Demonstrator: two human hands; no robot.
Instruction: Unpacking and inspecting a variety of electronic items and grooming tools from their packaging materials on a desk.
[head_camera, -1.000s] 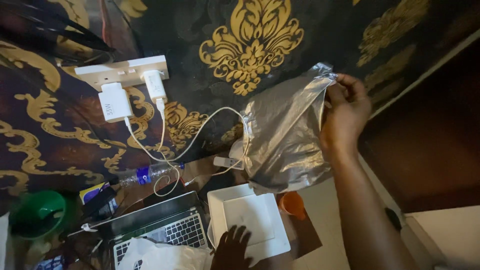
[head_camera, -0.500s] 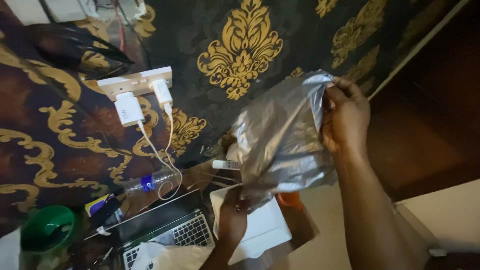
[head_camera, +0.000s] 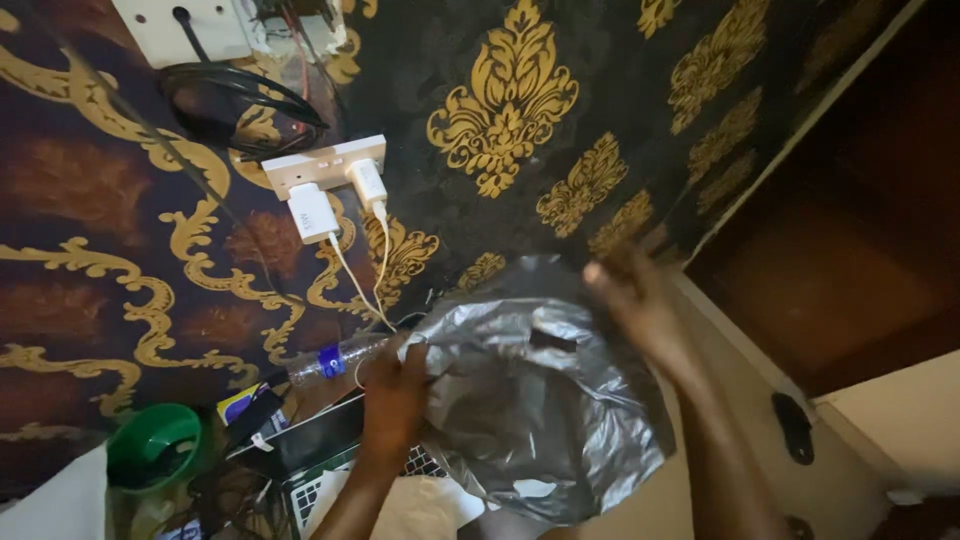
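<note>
The left hand (head_camera: 392, 385) has a closed grip on the left edge of a crumpled silver plastic bag (head_camera: 540, 400); the right hand (head_camera: 632, 300), blurred, touches its upper right rim, grip unclear. Left of the left grip lie a clear bottle with a blue label (head_camera: 335, 360) and a green bowl (head_camera: 150, 445); above it, two white chargers (head_camera: 335, 200).

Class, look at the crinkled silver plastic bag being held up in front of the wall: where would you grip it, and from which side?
Grip the silver bag at its upper rim, one hand on each side, as the left hand already does. The body hangs limp below, so only the gathered edge gives firm purchase.
</note>
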